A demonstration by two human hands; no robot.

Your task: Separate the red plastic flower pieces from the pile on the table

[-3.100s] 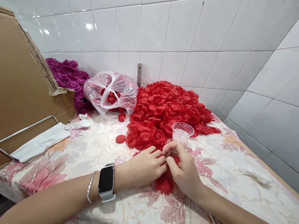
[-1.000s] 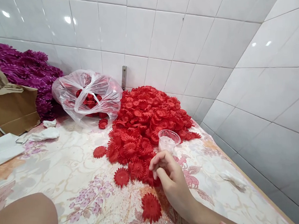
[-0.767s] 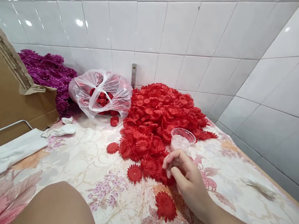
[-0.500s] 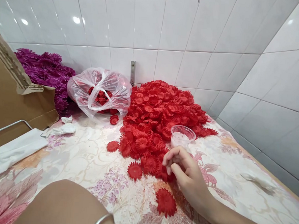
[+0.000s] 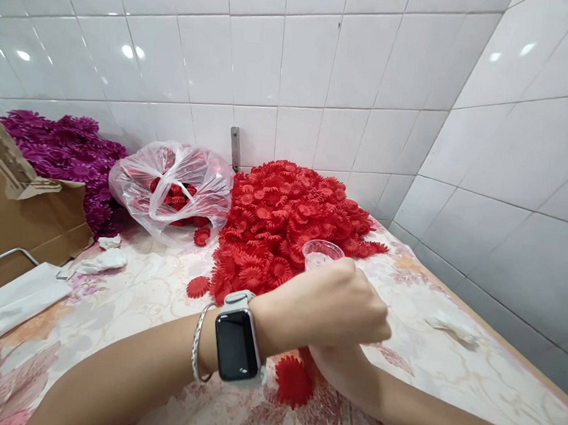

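Observation:
My left hand, with a smartwatch and a silver bangle on its wrist, is curled closed with its back towards me. It reaches across in front of the clear plastic cup, which holds something whitish. Whatever its fingers hold is hidden. Below and partly behind it lies my right hand, whose fingers are out of sight. A red fabric petal disc rests on the cloth just left of the right wrist. Behind both hands rises a heap of red petal discs.
A tied clear plastic bag of red pieces stands left of the heap. Purple flowers are piled behind a cardboard box at far left. Crumpled white paper lies on the flowered tablecloth. Tiled walls enclose the back and right.
My left hand has come up from the lower left and crossed over my right hand, which was curled in plain view before. The scene has shifted left and slightly down.

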